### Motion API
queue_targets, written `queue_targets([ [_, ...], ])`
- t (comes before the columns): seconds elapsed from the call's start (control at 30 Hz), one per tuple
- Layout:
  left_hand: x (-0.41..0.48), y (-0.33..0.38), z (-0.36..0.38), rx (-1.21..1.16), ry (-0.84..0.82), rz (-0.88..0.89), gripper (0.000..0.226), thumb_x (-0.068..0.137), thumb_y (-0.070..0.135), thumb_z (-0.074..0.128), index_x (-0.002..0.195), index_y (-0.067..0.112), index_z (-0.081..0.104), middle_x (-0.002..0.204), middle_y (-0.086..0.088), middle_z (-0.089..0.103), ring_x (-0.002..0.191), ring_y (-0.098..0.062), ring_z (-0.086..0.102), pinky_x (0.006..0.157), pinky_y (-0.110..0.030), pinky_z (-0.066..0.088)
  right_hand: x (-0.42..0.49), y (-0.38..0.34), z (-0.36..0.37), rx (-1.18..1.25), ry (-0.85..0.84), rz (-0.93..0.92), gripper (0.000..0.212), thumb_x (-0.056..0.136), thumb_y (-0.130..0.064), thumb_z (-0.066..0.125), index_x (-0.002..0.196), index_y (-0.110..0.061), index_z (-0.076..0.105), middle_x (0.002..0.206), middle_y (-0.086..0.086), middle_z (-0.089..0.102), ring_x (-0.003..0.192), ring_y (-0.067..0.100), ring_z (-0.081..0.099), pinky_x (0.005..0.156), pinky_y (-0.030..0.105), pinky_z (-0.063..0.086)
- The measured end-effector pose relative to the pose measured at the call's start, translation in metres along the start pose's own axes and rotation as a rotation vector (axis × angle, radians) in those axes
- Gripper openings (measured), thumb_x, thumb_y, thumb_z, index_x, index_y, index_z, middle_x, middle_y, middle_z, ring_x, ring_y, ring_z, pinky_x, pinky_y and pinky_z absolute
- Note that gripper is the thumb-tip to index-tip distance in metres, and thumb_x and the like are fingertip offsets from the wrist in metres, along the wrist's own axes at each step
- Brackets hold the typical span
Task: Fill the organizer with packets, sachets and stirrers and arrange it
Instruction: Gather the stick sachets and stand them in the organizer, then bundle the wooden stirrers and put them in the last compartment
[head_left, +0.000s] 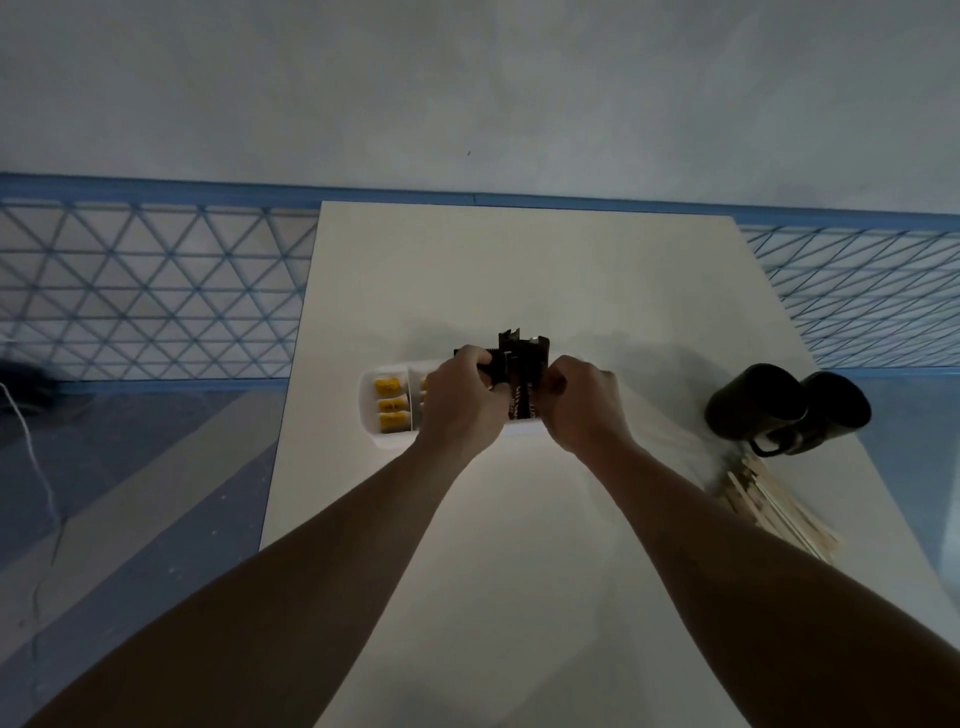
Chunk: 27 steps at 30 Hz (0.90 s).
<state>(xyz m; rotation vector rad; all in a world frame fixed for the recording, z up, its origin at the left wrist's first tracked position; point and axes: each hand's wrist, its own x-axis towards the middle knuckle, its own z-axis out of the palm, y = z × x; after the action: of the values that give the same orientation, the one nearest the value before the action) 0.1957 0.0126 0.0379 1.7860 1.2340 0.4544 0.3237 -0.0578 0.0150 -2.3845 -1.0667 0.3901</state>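
The left hand (460, 397) and right hand (582, 402) have fingers clamped on upright dark sachets (522, 364) at the white organizer (371, 415), mid-frame, right of the yellow packets (389, 405). Released unevenly, the bundle may fan out, spill over the divider, or push the organizer across the worktop (519, 270).

one view only, from a camera worn on the person's head: it looks forward and steeply down over the white worktop (519, 270) (wide-angle, so edges bow). the left hand (460, 402) and right hand (582, 410) sit near, mid-frame, forearms entering from below; floor tiles (145, 291) flank the worktop.
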Motion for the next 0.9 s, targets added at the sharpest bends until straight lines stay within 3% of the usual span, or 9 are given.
queue_targets([
  [0.07, -0.001, 0.001, -0.001, -0.009, 0.01, -0.002, 0.036, 0.084, 0.014, 0.065, 0.119, 0.014, 0.06, 0.102, -0.002, 0.069, 0.094, -0.021, 0.064, 0.081, -0.039, 0.056, -0.002, 0.003, -0.002, -0.006, -0.015, 0.02, 0.003, 0.081, -0.009, 0.063, 0.079, -0.011, 0.065, 0.073, 0.002, 0.065, 0.069, 0.024, 0.056, 0.05, 0.024, 0.037],
  [0.23, -0.007, 0.004, 0.001, -0.007, 0.008, 0.032, 0.026, 0.084, 0.015, 0.066, 0.11, 0.013, 0.063, 0.093, -0.001, 0.07, 0.09, -0.019, 0.065, 0.077, -0.034, 0.055, -0.013, 0.007, -0.017, 0.029, -0.028, 0.067, 0.015, 0.08, -0.006, 0.063, 0.086, -0.017, 0.071, 0.075, -0.003, 0.066, 0.076, 0.022, 0.064, 0.065, 0.029, 0.054],
  [0.33, -0.014, 0.01, 0.007, 0.023, 0.005, 0.071, 0.018, 0.086, 0.018, 0.065, 0.103, 0.015, 0.065, 0.095, -0.001, 0.072, 0.085, -0.019, 0.068, 0.073, -0.031, 0.055, -0.021, 0.013, -0.026, 0.024, -0.037, 0.089, 0.015, 0.081, -0.012, 0.065, 0.089, -0.021, 0.073, 0.085, 0.0, 0.07, 0.082, 0.022, 0.063, 0.069, 0.026, 0.05],
  [0.47, -0.023, 0.019, 0.019, 0.01, -0.042, 0.088, 0.011, 0.088, 0.016, 0.065, 0.099, 0.015, 0.066, 0.095, -0.003, 0.071, 0.083, -0.021, 0.069, 0.076, -0.038, 0.058, -0.032, 0.025, -0.039, 0.016, -0.016, 0.107, 0.014, 0.081, -0.017, 0.065, 0.089, -0.024, 0.075, 0.089, -0.001, 0.072, 0.086, 0.023, 0.064, 0.07, 0.025, 0.046],
  [0.63, -0.041, 0.031, 0.05, 0.044, -0.13, 0.12, 0.015, 0.089, 0.019, 0.065, 0.103, 0.013, 0.067, 0.098, -0.003, 0.071, 0.085, -0.02, 0.069, 0.078, -0.037, 0.059, -0.048, 0.056, -0.064, -0.017, 0.014, 0.104, 0.012, 0.086, -0.019, 0.064, 0.089, -0.022, 0.075, 0.09, 0.003, 0.074, 0.085, 0.024, 0.066, 0.073, 0.036, 0.057],
  [0.8, -0.057, 0.046, 0.088, 0.085, -0.31, 0.064, 0.013, 0.087, 0.027, 0.067, 0.091, 0.015, 0.066, 0.091, -0.005, 0.07, 0.082, -0.023, 0.069, 0.079, -0.041, 0.059, -0.06, 0.097, -0.09, -0.003, 0.032, 0.157, 0.008, 0.086, -0.021, 0.069, 0.092, -0.021, 0.074, 0.088, -0.003, 0.072, 0.083, 0.015, 0.064, 0.068, 0.024, 0.047],
  [0.9, -0.067, 0.056, 0.116, 0.104, -0.369, 0.027, 0.017, 0.085, 0.03, 0.068, 0.095, 0.016, 0.066, 0.093, -0.004, 0.071, 0.086, -0.023, 0.069, 0.082, -0.041, 0.058, -0.069, 0.128, -0.109, -0.005, -0.003, 0.185, 0.01, 0.085, -0.02, 0.07, 0.094, -0.019, 0.075, 0.09, -0.001, 0.072, 0.086, 0.018, 0.065, 0.073, 0.027, 0.05],
])
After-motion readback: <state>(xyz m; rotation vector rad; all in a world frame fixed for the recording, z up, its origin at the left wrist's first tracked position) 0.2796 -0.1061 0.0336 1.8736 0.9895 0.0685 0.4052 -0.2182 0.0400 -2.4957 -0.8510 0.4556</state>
